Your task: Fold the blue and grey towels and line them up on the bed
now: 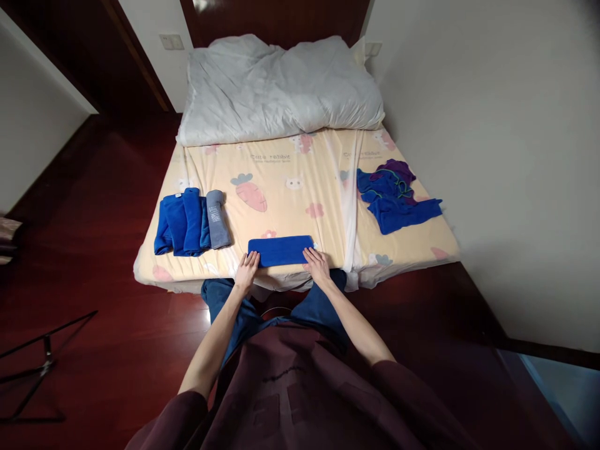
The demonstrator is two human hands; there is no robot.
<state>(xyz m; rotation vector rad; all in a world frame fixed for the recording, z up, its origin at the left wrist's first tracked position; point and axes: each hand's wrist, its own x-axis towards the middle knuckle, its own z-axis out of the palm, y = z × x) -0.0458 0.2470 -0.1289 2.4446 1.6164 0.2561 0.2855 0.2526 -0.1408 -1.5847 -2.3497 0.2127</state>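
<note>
A blue towel (281, 250), folded into a flat, narrow strip, lies crosswise near the front edge of the bed. At its left end is my left hand (247, 270), with the fingers over the near corner. My right hand (317, 265) has its fingers closed on the opposite near corner, close to a small white tag. The thumbs and the towel's underside are mostly hidden. To the left sit several folded blue towels (180, 222) pressed side by side, and a rolled grey towel (218, 219) with pale lettering lies against them.
Crumpled blue and purple cloths (398, 194) are heaped at the bed's right side. A bulky white quilt (281, 87) covers the far end. The bed (281, 169) has a yellow printed sheet. Black metal stand legs (45, 362) rest on the floor at left.
</note>
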